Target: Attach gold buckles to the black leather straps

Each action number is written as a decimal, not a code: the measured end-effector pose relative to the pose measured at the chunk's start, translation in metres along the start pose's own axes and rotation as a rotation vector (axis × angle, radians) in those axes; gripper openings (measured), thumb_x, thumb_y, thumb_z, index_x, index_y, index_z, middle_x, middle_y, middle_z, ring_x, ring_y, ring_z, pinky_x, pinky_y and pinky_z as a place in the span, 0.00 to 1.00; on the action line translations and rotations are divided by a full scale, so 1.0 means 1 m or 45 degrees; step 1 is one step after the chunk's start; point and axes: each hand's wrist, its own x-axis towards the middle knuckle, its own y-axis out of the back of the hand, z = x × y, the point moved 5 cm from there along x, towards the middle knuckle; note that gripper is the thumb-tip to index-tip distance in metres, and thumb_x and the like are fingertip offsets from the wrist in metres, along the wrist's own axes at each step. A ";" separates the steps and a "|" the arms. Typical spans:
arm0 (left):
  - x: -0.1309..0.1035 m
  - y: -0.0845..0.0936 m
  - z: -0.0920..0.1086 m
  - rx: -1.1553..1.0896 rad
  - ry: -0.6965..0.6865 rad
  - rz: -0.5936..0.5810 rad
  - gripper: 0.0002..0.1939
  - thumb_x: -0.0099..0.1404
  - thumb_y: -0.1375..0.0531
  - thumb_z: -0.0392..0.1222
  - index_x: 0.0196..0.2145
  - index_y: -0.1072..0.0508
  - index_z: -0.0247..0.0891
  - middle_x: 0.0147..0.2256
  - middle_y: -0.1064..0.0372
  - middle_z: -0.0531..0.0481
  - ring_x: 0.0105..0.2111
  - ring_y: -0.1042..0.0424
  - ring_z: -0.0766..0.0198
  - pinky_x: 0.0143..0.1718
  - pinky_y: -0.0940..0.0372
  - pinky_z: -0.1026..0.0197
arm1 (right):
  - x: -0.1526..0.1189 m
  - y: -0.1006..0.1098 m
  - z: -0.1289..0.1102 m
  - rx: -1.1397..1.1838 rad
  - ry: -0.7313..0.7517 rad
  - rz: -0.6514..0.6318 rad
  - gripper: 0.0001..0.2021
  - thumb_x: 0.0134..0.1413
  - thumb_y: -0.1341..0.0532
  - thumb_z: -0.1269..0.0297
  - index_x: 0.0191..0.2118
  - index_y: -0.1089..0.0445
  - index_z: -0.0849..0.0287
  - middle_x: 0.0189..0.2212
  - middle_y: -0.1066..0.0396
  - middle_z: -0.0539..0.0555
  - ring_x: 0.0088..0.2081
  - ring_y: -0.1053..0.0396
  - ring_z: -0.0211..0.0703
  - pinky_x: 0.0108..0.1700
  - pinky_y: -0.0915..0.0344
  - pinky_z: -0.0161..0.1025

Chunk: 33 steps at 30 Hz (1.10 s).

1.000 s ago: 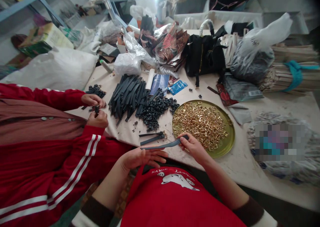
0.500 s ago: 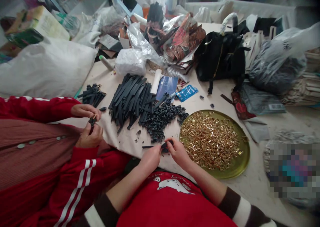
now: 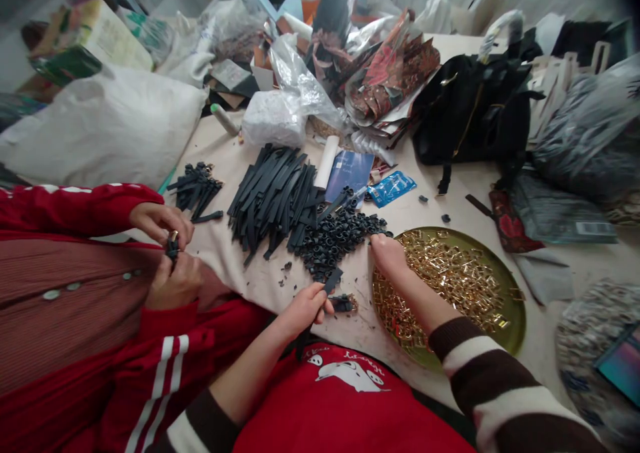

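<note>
My left hand [image 3: 306,306] is closed on a black strap [image 3: 333,280], whose flat end sticks out past the fingers and whose other end hangs below. Just right of it lie a few dark pieces with gold fittings [image 3: 345,302]. My right hand [image 3: 389,253] is closed at the right edge of the pile of small black loops [image 3: 333,240], beside the tray; what its fingers hold, if anything, is hidden. The round green-gold tray [image 3: 515,333] bears a heap of gold buckles [image 3: 450,273]. A pile of black straps [image 3: 270,196] lies beyond the loops.
At the left, a person's hands [image 3: 173,276] hold a small dark piece with gold metal, near finished-looking strap pieces [image 3: 197,186]. Behind are a blue packet [image 3: 393,188], a white roll [image 3: 327,162], a black bag [image 3: 473,116] and plastic-wrapped bundles [image 3: 275,118].
My right hand has left the strap and moved up and right to the loops. My left hand still holds the strap, now tilted upward. The view has shifted slightly.
</note>
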 end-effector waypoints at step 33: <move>-0.093 -0.138 -0.026 0.996 -0.515 -0.018 0.14 0.60 0.51 0.45 0.27 0.30 0.37 0.17 0.41 0.55 0.19 0.43 0.68 0.20 0.54 0.66 | -0.265 0.048 0.022 1.783 0.042 -0.323 0.17 0.51 0.45 0.54 0.42 0.32 0.60 0.17 0.43 0.44 0.19 0.47 0.31 0.23 0.49 0.32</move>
